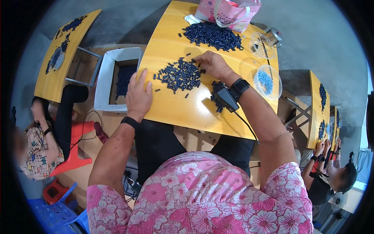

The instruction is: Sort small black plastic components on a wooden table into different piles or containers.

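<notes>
grey concrete floor surrounds the yellow wooden table point(183, 111) where we sit and work. near its middle lies a loose pile of small dark blue plastic pieces point(180, 74), spread flat on the wood. our right hand point(213, 65) rests at the far right edge of that pile, fingers bent down with the tips drawn together on a few pieces; whether any piece is actually pinched we cannot tell. our left hand point(138, 93) lies flat on the table's left edge, just beside the pile, fingers straight and slightly spread, holding nothing. each wrist carries a black band, and a small black device point(224, 98) with a cable hangs at the right wrist, over a few more blue pieces.

farther up the table sits a larger heap of the same dark pieces point(212, 36), with a pink bag point(230, 13) behind it. to the right stand two clear plastic bowls, the nearer bowl point(268, 82) holding light blue bits, the farther bowl point(261, 45) nearly bare. left of the table, a white box point(105, 74) holds more dark pieces.

other people work at similar yellow tables: one person point(41, 144) at lower left, another person point(331, 175) at lower right.
</notes>
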Demonstrator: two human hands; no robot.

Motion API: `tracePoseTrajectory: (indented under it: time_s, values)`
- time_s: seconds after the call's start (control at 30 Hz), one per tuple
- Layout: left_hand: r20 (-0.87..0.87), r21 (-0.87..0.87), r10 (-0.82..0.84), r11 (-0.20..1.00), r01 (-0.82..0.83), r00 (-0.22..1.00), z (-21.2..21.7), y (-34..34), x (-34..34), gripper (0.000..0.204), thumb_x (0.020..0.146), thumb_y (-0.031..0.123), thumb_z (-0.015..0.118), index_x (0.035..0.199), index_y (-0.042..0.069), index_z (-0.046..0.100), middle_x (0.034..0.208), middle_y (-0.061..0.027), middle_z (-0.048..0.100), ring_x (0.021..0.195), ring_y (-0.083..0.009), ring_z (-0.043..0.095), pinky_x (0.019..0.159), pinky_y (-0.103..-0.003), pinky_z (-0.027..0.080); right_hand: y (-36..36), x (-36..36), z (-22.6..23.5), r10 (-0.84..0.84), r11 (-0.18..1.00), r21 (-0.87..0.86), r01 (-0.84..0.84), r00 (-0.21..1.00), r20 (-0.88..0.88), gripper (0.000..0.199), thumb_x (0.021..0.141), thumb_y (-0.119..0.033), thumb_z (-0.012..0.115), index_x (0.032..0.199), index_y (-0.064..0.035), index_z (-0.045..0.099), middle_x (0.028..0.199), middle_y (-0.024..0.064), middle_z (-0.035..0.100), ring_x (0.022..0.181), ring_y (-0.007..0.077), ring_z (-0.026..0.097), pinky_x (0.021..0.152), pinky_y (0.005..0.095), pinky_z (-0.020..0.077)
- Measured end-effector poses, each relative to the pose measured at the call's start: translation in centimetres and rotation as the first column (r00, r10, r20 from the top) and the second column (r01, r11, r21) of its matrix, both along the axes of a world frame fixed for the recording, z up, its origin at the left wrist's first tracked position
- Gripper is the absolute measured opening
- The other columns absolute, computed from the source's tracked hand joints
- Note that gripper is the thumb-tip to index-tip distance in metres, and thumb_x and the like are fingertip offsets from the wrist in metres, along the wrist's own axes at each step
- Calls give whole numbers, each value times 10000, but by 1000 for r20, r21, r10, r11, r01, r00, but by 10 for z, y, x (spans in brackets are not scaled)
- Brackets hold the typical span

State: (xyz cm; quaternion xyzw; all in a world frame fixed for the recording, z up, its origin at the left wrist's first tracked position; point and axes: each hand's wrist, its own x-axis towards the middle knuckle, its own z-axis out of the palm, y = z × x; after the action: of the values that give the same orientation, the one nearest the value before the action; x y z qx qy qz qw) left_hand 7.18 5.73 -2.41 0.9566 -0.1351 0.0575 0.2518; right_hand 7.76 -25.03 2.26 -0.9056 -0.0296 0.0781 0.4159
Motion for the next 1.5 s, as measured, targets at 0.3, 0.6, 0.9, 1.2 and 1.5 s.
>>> tracePoseTrajectory:
  time_s: [0.3,0.6,0.9,1.2,1.5]
  values:
    - [17,-15,-32,999,32,999,2,-3,2,529,920,228,586,1428,161,453,1413,-218,435,1294,-390,451,1069,-443,393,-57,-2,-15,-254,918,-198,344,893,373,333,806,34,635,1107,-83,718,1039,108,663,907,216,656,807,311,542]
    - [19,-18,-40,999,40,999,1,2,2,532,925,236,583,1434,167,444,1413,-222,433,1290,-391,455,1061,-441,399,-85,6,-14,-209,915,-212,345,851,482,312,788,-70,703,1098,-93,714,1087,93,637,989,274,644,879,335,516]
    - [59,-12,-56,998,57,997,-2,4,1,533,925,237,582,1435,168,446,1412,-227,432,1282,-396,461,1061,-443,398,-92,9,-18,-34,925,-340,169,929,369,270,813,-64,662,1071,-103,731,1048,75,666,962,255,652,860,332,519]
    - [52,0,-41,999,41,998,-2,1,2,529,927,243,578,1435,177,446,1415,-219,433,1277,-393,468,1053,-451,407,-109,-13,-25,-546,830,56,555,789,281,289,798,-21,654,1055,-112,749,970,67,686,825,176,645,783,292,520]
    - [-6,-9,-30,1000,30,1000,3,2,-1,496,960,232,532,1441,145,446,1429,-228,428,1323,-386,427,1095,-435,366,-96,-7,-24,-437,862,-139,487,854,281,299,837,6,684,1103,-118,742,914,30,605,825,141,598,784,263,508]
